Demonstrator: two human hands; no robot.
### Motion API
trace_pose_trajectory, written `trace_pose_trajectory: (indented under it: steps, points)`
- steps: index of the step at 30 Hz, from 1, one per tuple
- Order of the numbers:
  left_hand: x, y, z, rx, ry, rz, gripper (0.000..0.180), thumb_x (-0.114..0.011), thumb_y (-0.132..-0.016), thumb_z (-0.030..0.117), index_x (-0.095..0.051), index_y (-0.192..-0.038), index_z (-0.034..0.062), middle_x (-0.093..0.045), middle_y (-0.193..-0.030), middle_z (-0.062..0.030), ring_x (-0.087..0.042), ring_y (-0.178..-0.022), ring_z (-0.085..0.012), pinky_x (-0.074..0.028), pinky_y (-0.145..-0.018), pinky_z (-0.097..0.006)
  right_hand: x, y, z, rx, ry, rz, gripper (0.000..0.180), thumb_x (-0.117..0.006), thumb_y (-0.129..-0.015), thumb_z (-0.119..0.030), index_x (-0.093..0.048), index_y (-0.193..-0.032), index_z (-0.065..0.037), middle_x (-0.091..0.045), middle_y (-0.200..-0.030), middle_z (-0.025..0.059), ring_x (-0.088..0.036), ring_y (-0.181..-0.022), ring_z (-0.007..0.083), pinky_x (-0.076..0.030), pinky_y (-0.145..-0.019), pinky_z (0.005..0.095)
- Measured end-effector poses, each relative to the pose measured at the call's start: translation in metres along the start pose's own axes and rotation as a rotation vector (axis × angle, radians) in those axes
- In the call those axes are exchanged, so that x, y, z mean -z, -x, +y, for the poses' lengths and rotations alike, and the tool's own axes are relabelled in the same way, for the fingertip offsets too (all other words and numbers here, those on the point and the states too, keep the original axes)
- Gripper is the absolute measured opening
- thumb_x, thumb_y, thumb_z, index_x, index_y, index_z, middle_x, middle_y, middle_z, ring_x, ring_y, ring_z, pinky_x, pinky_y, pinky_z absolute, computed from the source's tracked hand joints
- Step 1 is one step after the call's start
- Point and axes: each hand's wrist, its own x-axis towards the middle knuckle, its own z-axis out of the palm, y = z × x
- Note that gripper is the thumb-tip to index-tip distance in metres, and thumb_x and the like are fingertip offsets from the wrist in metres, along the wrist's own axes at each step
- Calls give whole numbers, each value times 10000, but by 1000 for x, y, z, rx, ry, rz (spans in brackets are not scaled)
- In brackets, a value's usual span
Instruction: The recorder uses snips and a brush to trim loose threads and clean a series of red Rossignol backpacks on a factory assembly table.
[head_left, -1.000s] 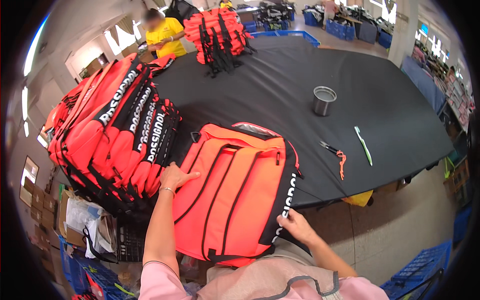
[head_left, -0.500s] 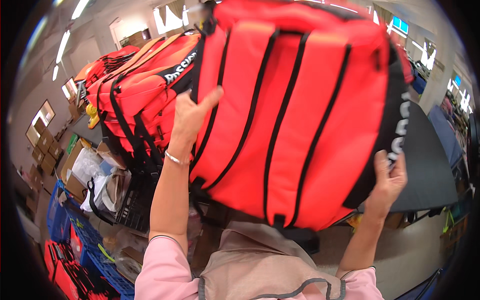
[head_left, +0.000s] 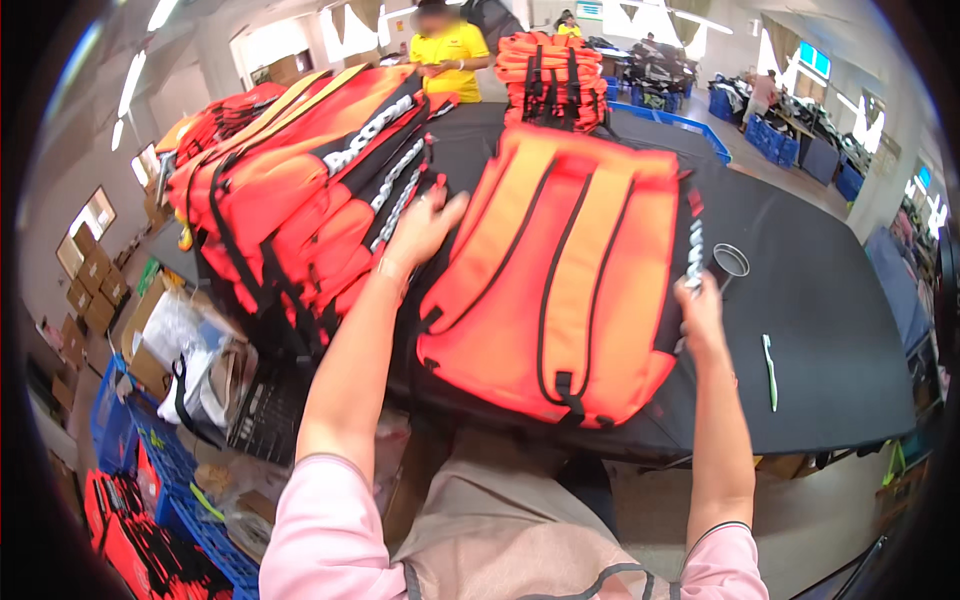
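A red-orange backpack (head_left: 520,290) with orange shoulder straps and black piping lies strap side up at the near edge of the black table. My right hand (head_left: 700,305) is closed on its black right side panel, beside the white lettering. At the left side, my left hand (head_left: 425,230) grips the edge, its thumb stretched toward the red back panel; its other fingers are partly hidden and blurred. Close to my left hand stands a tall stack of similar red backpacks (head_left: 290,210) with black straps.
On the black table (head_left: 830,310) lie a metal ring (head_left: 731,260) and a green-and-white toothbrush (head_left: 770,372). Another red backpack stack (head_left: 550,85) stands at the far side. A person in yellow (head_left: 448,60) is behind the table. Blue crates (head_left: 180,500) sit lower left.
The backpack has come down and away from me, from raised before my view onto the table. Both hands have moved with it, uncovering the tabletop, the ring, the toothbrush and the far stack.
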Motion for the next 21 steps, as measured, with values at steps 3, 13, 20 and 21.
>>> trace_pose_trajectory:
  steps: [3,13,20,21]
  points:
    - [-43,69,-82,121,-31,-89,774,-570,-932,582,-540,-1325,-85,-615,-1257,-284,-606,-1194,-341,-460,-987,-361,-12,2,94,-56,241,-137,655,-742,-836,-259,-478,-1368,17,-621,-1158,150,-597,-1038,244,-477,-903,360]
    - [-72,125,-76,708,805,-85,565,-744,-860,119,-529,-1366,-8,-626,-1288,-120,-611,-1150,-199,-481,-992,-344,-53,-31,74,-70,615,-179,965,-732,-866,-372,-157,-1563,-34,-409,-1405,301,-496,-1259,449,-432,-1034,463]
    - [-48,96,-53,1106,1104,-134,436,-692,-800,27,-617,-1219,-69,-691,-1163,-162,-692,-1028,-254,-545,-936,-370,-70,-33,65,-102,553,-165,873,-715,-830,-155,-245,-1558,-44,-452,-1428,256,-462,-1336,372,-362,-1113,400]
    - [-43,87,-42,1060,1089,-140,434,-704,-813,48,-617,-1224,-63,-687,-1170,-162,-691,-1031,-243,-549,-930,-371,-70,-36,73,-107,452,-151,857,-705,-810,-118,-275,-1545,-25,-456,-1439,254,-453,-1349,348,-346,-1124,388]
